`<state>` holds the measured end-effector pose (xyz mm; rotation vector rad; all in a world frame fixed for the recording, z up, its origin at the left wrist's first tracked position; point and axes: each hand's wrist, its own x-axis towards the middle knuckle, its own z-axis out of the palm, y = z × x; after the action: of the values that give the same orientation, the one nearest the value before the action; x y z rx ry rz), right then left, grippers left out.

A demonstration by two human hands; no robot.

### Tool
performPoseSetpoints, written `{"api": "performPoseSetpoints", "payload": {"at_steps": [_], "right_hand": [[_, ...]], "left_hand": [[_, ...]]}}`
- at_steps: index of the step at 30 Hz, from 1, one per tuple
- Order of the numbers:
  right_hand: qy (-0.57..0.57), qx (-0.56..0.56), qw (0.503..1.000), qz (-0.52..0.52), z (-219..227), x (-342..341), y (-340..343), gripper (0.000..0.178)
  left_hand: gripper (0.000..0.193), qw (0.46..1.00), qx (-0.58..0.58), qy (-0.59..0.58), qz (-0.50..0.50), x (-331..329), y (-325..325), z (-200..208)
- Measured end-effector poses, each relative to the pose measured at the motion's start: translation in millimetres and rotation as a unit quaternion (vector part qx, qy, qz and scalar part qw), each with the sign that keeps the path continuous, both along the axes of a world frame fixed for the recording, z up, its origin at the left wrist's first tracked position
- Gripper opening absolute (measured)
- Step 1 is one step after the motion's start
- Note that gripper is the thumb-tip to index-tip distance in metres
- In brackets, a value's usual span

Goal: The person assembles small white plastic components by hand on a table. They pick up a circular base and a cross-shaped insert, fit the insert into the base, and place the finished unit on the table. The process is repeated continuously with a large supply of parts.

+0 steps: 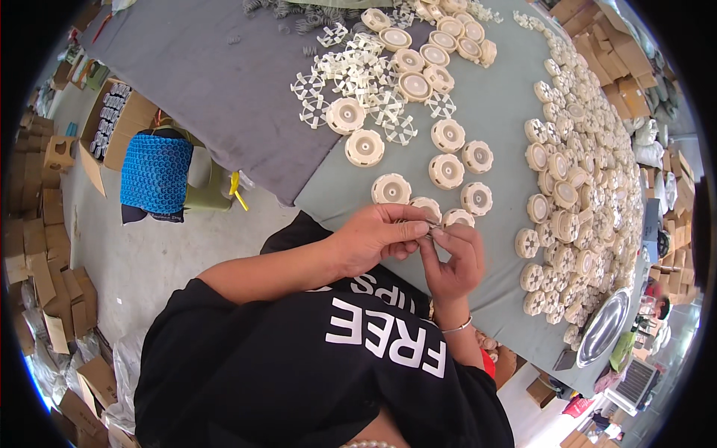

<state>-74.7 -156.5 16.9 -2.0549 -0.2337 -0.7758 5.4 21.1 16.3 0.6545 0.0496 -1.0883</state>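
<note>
My left hand (376,239) and my right hand (455,263) meet at the near edge of the table, fingertips pinched together. Whatever sits between them is small and mostly hidden, so I cannot make it out. Just beyond the fingers lie cream round plastic housings (391,190), a few partly covered by my hands. More housings (447,171) are spread loosely farther up, each with a round recessed centre. White spoked plastic rings (358,73) are heaped past them, and dark coil springs (308,16) lie at the far end.
A large pile of cream round parts (571,187) covers the table's right side, with a shiny oval metal tray (605,327) at its near end. Grey cloth (216,82) covers the left part. On the floor stand a chair with a blue cushion (157,172) and an open carton (128,131).
</note>
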Motion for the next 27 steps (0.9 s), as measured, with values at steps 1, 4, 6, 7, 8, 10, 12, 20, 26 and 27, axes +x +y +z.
{"api": "performPoseSetpoints", "payload": {"at_steps": [1,4,6,7,8,10,12,20,26,27], "right_hand": [[-0.013,-0.022,1.0,0.01,3,2,-1,0.031],[0.129,0.31,0.939,0.075,27,3,-2,0.031],[0.151,0.234,0.952,0.129,18,1,-22,0.028],[0.16,0.195,0.955,0.155,14,0,-29,0.027],[0.165,0.209,0.953,0.142,13,1,-28,0.025],[0.175,0.237,0.949,0.116,12,0,-22,0.021],[0.201,0.309,0.925,0.093,5,-8,-13,0.018],[0.117,0.268,0.956,0.028,-7,-6,4,0.014],[0.052,0.147,0.988,-0.012,-14,-3,6,0.018],[0.041,0.144,0.989,-0.018,-15,-4,6,0.018]], "left_hand": [[0.03,1.0,-0.005,-0.015,-0.011,3,3,-3],[0.031,0.996,-0.01,-0.068,-0.054,12,12,-2],[0.031,0.995,-0.004,-0.076,-0.068,11,14,1],[0.032,0.996,0.006,-0.068,-0.063,10,13,2],[0.032,0.996,0.016,-0.062,-0.057,10,13,3],[0.03,0.984,0.048,-0.173,0.003,2,6,9],[0.028,0.967,0.075,-0.243,0.029,-1,4,8],[0.027,0.99,0.101,-0.099,-0.018,-2,3,-3],[0.032,0.953,0.146,-0.267,0.011,-7,1,9],[0.033,0.966,0.143,-0.216,0.002,-7,0,9]]}}
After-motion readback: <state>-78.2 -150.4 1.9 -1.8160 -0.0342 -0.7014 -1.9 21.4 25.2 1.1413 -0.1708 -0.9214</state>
